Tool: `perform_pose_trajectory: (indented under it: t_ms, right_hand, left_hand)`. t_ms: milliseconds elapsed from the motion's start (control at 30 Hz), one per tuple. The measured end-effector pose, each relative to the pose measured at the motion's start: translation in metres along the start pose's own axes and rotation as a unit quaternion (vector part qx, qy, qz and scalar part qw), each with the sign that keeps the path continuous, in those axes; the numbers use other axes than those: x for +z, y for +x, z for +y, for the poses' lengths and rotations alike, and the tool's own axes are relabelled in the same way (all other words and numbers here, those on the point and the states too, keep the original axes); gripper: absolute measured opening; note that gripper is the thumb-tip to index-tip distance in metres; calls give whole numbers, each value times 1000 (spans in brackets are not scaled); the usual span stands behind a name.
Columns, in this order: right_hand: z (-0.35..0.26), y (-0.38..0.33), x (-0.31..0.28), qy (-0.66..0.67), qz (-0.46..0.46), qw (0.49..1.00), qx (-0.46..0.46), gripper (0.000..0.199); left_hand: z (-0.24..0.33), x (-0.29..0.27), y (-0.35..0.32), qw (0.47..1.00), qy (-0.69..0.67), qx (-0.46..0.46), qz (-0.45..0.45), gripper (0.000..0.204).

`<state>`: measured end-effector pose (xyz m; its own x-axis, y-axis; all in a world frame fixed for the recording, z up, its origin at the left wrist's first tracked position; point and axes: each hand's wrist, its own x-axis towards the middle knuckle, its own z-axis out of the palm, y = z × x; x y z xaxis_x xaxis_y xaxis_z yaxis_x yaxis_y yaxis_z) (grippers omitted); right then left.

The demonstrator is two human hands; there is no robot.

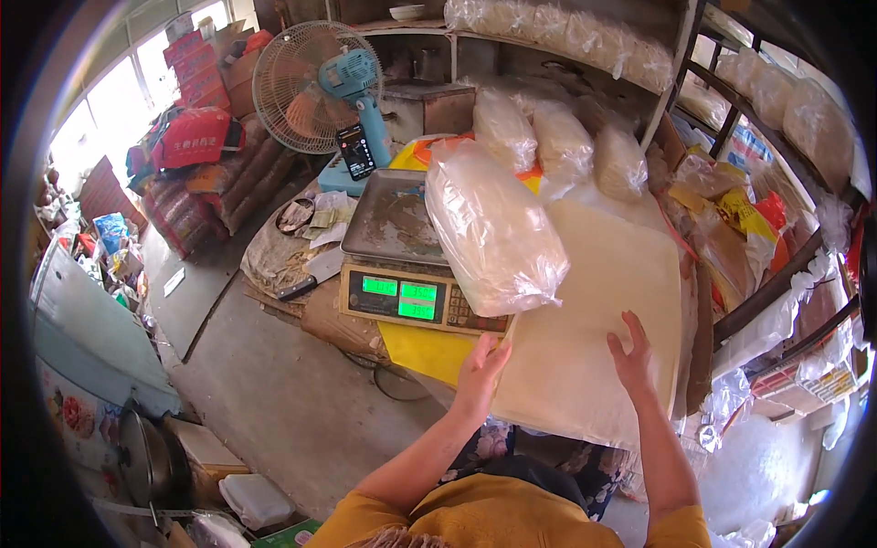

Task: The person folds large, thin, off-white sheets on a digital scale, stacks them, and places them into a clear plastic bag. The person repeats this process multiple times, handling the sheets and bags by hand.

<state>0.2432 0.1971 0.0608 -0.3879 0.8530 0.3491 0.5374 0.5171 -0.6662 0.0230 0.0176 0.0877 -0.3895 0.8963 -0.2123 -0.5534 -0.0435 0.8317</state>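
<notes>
My left hand (481, 367) rests with fingers apart on the near left corner of a big pale sheet stack (603, 301). Flat on the stack's near right part lies my right hand (632, 356), fingers spread. Neither hand holds anything. A clear plastic bag (491, 228) full of white flakes leans half on the stack and half on the metal tray of a digital scale (402, 274), just beyond my left hand. A yellow sheet (425, 352) shows under the scale's front.
More filled clear bags (562, 137) lie behind the stack and on the shelves (585, 41) above. A blue fan (320, 82) and a dark phone (356, 151) stand behind the scale. A cleaver (311, 274) lies left of it. Sacks and boxes crowd the left wall; concrete floor (274, 393) below.
</notes>
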Motion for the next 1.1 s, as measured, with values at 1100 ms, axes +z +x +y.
perform_pose_trajectory:
  t_ms: [1100]
  right_hand:
    - [15, -22, -3, -118, 43, 986, -106, 35]
  left_hand:
    - [171, -6, 250, 967, -95, 209, 109, 43]
